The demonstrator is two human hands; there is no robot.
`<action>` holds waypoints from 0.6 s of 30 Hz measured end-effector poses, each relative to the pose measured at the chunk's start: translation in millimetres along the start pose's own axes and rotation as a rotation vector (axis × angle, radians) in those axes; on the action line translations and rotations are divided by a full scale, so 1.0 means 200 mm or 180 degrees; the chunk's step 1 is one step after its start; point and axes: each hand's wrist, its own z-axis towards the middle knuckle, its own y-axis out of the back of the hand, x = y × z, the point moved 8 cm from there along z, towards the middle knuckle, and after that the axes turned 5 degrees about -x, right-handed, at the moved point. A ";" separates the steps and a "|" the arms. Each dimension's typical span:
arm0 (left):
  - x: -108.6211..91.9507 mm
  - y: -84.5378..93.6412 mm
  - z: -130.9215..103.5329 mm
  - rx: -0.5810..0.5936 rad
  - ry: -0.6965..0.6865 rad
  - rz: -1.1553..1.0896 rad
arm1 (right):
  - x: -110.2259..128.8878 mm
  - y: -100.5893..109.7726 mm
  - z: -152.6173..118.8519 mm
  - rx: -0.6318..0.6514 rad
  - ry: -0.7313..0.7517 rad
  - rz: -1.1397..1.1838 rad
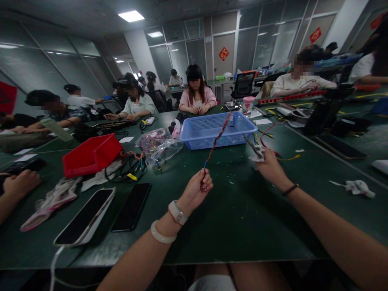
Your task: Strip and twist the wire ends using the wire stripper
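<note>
My left hand [198, 186] is closed around the lower end of a twisted wire [216, 141]. The wire rises upright at a slant, reddish-brown along most of its length and blue just above my fingers. Its top end overlaps the blue mesh basket [218, 140] behind it in view. To the right, my right hand [270, 166] is closed on a slim dark tool with white wrapping [259, 152], its narrow tip pointing up and left. The tool's exact kind is unclear, as my fingers cover part of it. The two hands are apart above the green table [242, 226].
A red bin [93, 155], a clear plastic bag [159, 143] and tangled cables [121, 171] lie left. Two phones [131, 208] are near the front edge. Crumpled tissue [359, 188] and another phone [341, 146] lie right. A person's hand [22, 182] rests far left; other people sit around.
</note>
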 end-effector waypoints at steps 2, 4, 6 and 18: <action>0.01 -0.02 -0.01 0.0104 0.0066 -0.0022 | 0.05 -0.01 -0.04 0.0167 0.0057 -0.0717; 0.03 -0.03 -0.01 0.0207 0.0136 0.0046 | 0.12 -0.02 -0.08 0.0358 0.0202 -0.1135; 0.05 -0.04 -0.02 0.0269 0.0202 0.0176 | 0.18 -0.04 -0.11 0.0508 0.0394 -0.1373; 0.11 -0.03 -0.03 0.0385 0.0277 0.0729 | 0.30 -0.11 -0.19 0.0701 0.0709 -0.1507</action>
